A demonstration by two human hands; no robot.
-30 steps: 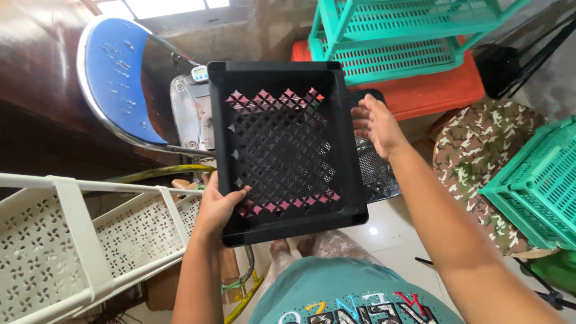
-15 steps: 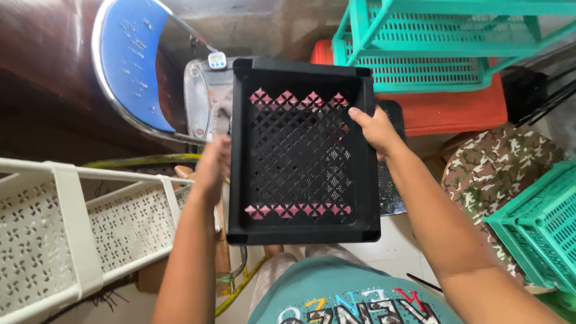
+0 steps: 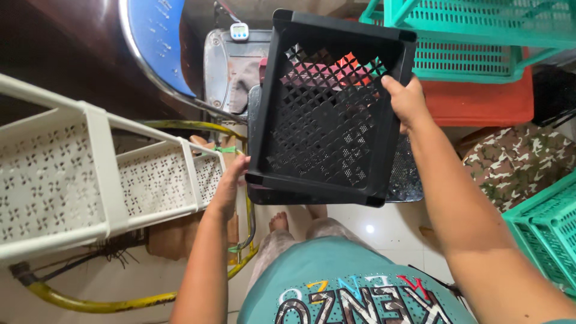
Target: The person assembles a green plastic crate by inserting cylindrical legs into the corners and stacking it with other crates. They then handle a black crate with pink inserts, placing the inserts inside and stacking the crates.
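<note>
A: Black crate [image 3: 327, 114], where is it now?

B: Up in front of my chest, tilted, open side facing me, over a second black tray [image 3: 405, 183]. White shelf rack [image 3: 102, 174] sits off to my left.

A: Your left hand [image 3: 230, 183]?

B: Gripping the crate's near-left corner from below.

A: And the right hand [image 3: 408, 102]?

B: Clamped on the right rim, higher up. The crate lies between both hands, with the teal baskets [image 3: 480, 36] beyond.
</note>
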